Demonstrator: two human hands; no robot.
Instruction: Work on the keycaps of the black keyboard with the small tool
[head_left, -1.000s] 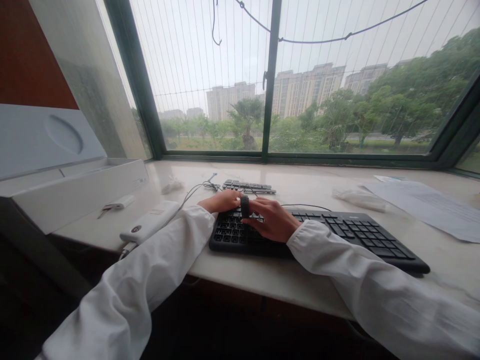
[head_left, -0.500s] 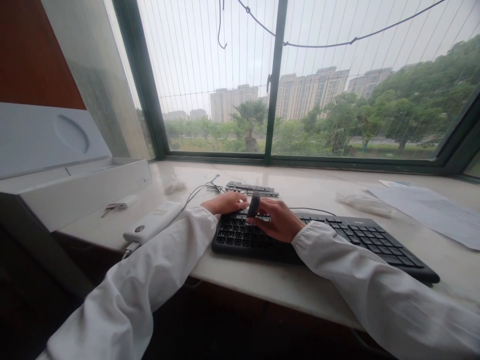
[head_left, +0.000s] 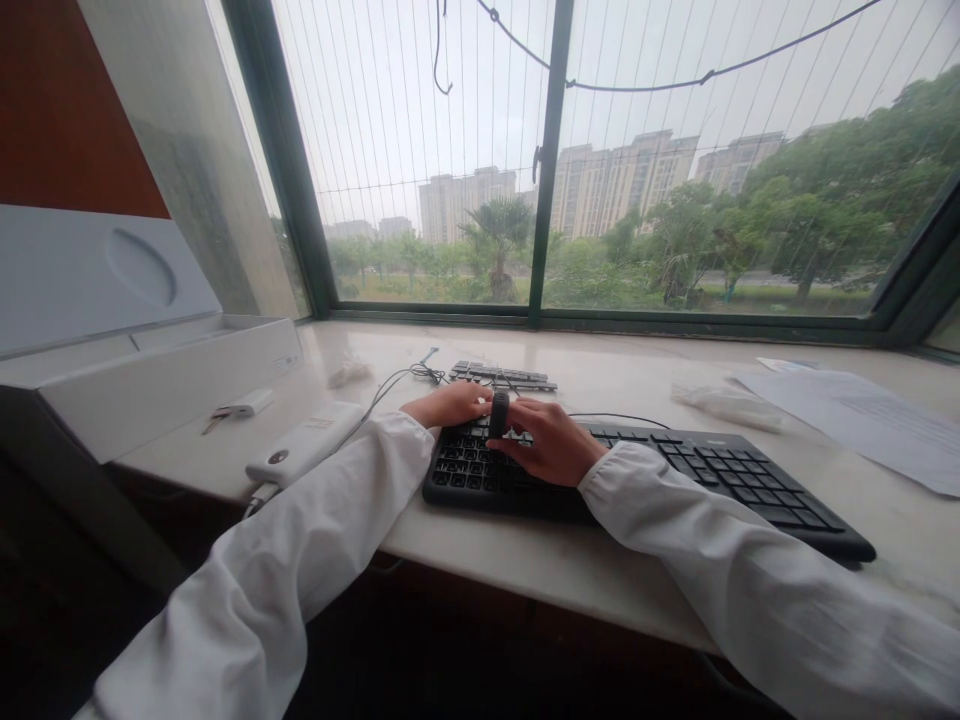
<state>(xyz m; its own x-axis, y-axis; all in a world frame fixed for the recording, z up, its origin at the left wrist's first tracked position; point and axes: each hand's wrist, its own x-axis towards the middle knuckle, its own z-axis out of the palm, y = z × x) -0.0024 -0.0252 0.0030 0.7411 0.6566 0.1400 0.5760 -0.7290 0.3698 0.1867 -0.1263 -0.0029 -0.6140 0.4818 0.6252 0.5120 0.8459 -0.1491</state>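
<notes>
A black keyboard (head_left: pixel 465 470) lies on the pale counter, its left part showing bare key sockets and its right part still carrying keycaps. My right hand (head_left: pixel 551 440) is over the left half, thumb and fingers closed on a short black tool (head_left: pixel 498 414) that stands upright; its exact kind is unclear. Beside it, my left hand (head_left: pixel 448 404) is at the keyboard's back left edge, fingers bent together near the tool. Whatever lies under those fingertips is hidden. Behind both hands, several loose black keycaps (head_left: pixel 517 378) lie in rows.
A white power bank (head_left: pixel 304 443) with cables is left of my left sleeve, near a small white item with keys (head_left: pixel 244 405). An open white box (head_left: pixel 180 380) stands at far left. Crumpled plastic (head_left: pixel 724 405) and paper sheets (head_left: pixel 847 415) lie at right; a window (head_left: pixel 535 250) rises behind.
My right hand has shifted slightly left, toward my left hand, and the black tool has gone from leaning to nearly upright. My left hand has barely moved.
</notes>
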